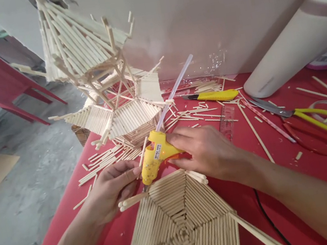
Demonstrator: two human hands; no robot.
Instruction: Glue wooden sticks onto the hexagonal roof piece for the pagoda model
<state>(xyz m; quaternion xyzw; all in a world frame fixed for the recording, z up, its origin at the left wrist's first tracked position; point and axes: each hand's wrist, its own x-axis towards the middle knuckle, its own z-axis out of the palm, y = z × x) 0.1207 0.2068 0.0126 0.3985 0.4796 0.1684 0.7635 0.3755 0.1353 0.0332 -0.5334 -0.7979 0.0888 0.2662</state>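
My right hand (206, 148) is wrapped round the handle of a yellow glue gun (153, 157); a clear glue stick (176, 85) juts from its back end. The nozzle points down at the corner of a polygonal panel (179, 219) made of thin wooden sticks, where a short bundle of sticks (132, 200) sticks out. Between thumb and fingers, my left hand (119, 183) pinches a thin wooden stick (143, 152), just left of the gun. Behind both hands stands a tiered tower of wooden sticks (131, 115) with sloping roofs.
Loose sticks (107, 160) lie around the tower on the red table (84, 230). To the right are a yellow cutter knife (218, 96), yellow-handled scissors (324, 117), a clear ruler (227, 120) and a white bottle (290, 44). A black cord (268, 217) runs beside the panel.
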